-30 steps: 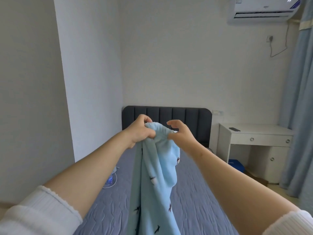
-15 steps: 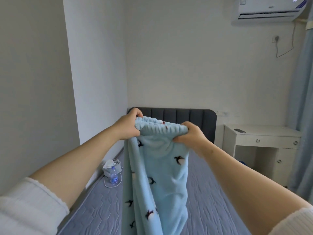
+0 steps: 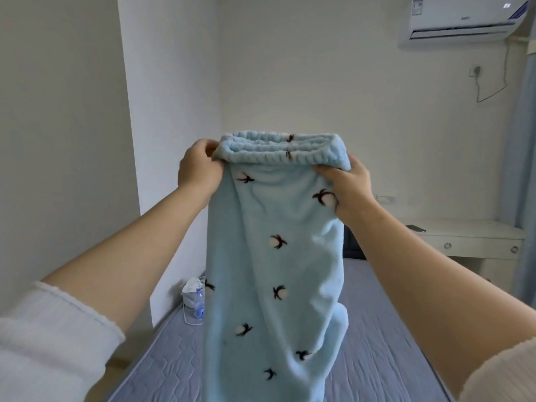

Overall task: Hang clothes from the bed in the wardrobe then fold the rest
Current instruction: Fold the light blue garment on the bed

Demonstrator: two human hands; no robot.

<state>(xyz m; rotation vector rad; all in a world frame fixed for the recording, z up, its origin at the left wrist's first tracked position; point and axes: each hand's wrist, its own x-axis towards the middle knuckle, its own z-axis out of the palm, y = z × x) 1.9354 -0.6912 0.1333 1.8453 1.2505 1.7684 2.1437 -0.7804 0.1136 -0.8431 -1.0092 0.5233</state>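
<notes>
Pyjama trousers: light blue fleece, hanging above the bed, waistband stretched level.
Left hand: pinches the waistband's left edge.
Right hand: grips its right edge.
Room: wall left, white desk right.

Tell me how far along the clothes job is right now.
Nothing finished shows: no hung clothes are in view. In hand: the left hand and right hand grip the waistband of light blue fleece trousers, held spread above the bed. Left: hanging or folding this pair.
</notes>
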